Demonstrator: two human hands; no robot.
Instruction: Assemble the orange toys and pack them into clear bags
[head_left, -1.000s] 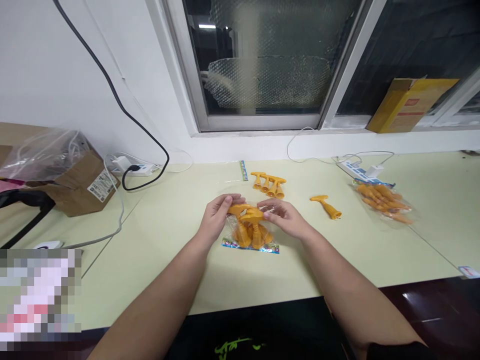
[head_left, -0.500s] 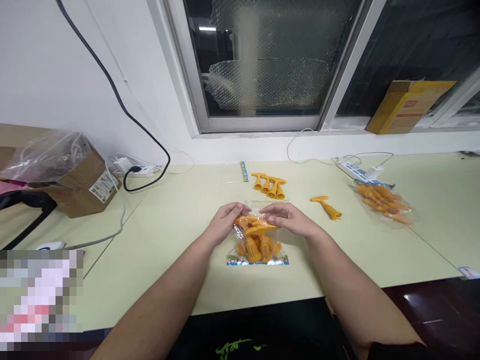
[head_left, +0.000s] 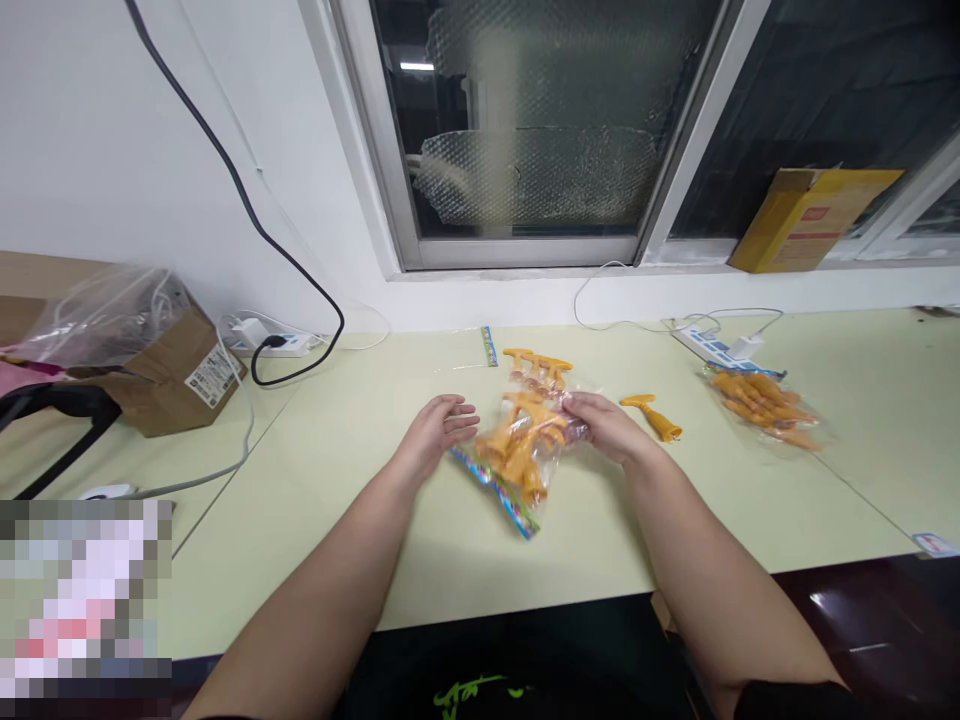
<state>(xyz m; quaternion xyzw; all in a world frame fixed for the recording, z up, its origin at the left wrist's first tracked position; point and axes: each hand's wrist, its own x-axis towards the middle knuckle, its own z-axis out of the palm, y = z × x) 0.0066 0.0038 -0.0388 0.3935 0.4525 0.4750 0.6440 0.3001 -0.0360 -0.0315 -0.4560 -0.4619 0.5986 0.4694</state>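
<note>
A clear plastic bag (head_left: 517,460) with a colourful header strip is tilted over the table, with several orange T-handled plastic pieces inside. My right hand (head_left: 604,425) grips the bag's far right edge between thumb and fingers. To the bag's left is my left hand (head_left: 441,435), fingers outstretched and holding nothing. Just beyond the bag stands a row of loose orange T-handled pieces (head_left: 551,365), partly seen through the plastic. One more orange piece (head_left: 656,418) lies on its own to the right of my right hand.
A filled bag of orange pieces (head_left: 769,405) lies at right beside a power strip (head_left: 720,348). Another clear bag with a colourful strip (head_left: 489,346) lies flat at the back. At left stand a cardboard box (head_left: 172,370) and a black cable (head_left: 300,270).
My left hand has let go of the bag and opened, moving slightly left. The bag has turned, its header strip now slanting, while my right hand has shifted right with it.
</note>
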